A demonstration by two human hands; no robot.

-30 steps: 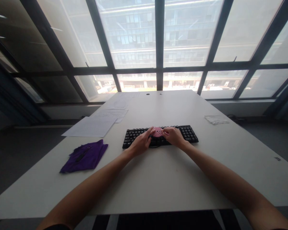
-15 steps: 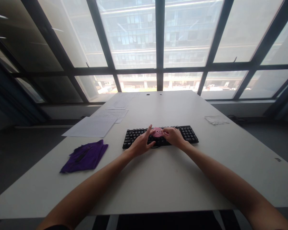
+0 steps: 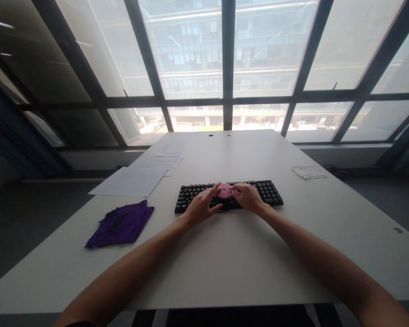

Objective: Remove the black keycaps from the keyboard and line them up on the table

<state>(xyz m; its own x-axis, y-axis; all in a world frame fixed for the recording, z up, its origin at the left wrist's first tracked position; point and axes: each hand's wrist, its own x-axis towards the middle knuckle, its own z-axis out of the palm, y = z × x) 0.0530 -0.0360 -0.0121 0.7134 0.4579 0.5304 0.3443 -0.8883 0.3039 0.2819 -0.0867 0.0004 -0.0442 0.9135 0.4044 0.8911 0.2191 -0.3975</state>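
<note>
A small round pink disc [image 3: 224, 190] with pale concentric rings is over the middle of a black keyboard [image 3: 184, 200]. My left hand [image 3: 201, 204] is curved about the disc's left side. Its index fingertip meets the upper left rim, while the thumb sticks out below, apart from the disc. From the other side my right hand [image 3: 247, 196] pinches the right rim between thumb and fingers. Some fingers of both hands are hidden. Under the hands, the keyboard lies flat on the white table [image 3: 231, 259], and part of its keys is covered.
A folded purple cloth [image 3: 132, 227] lies to the left with a dark slim strip [image 3: 119, 221] on it. Printed paper sheets [image 3: 129, 180] are spread along the left edge. A clear crumpled plastic wrapper [image 3: 308, 172] lies at right. Large windows stand beyond the table.
My left index finger, raised before, has come down onto the disc's rim. The right hand keeps its pinch with little movement. The view has shifted slightly.
</note>
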